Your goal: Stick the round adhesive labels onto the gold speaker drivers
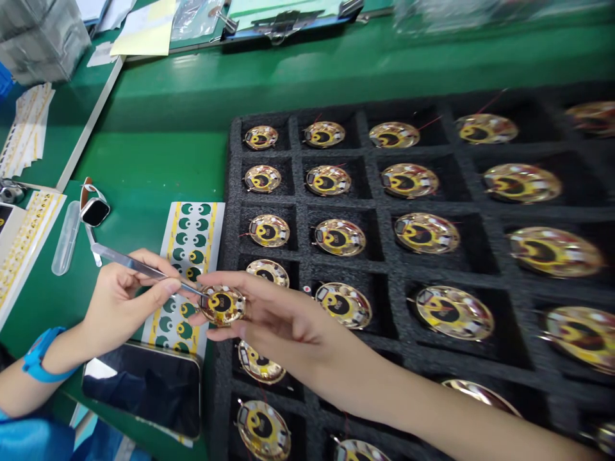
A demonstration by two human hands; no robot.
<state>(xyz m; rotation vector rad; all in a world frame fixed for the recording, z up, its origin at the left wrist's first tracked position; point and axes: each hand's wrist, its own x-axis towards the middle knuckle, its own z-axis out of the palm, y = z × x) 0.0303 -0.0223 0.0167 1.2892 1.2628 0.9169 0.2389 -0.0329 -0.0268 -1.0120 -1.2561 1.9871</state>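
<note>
My left hand (127,298), with a blue wristband (42,355), is closed on metal tweezers (139,266). The tips touch the face of a gold-rimmed round electronic piece (223,307), which bears a yellow label with a dark centre. The fingers and thumb of my right hand (273,314) grip that piece by its edges. Under my hands lies a label sheet (195,230) with many cut-out shapes and some yellow-and-black labels on it. To the right, a black foam tray (379,275) holds several similar gold pieces (341,237), some with thin red wires.
A phone (144,387) lies below my left hand. Left of the sheet are a smartwatch (95,211), a clear plastic case (66,240) and more label sheets (29,243). Along the back are a clipboard (283,22), yellow paper (147,29) and plastic bags (480,16).
</note>
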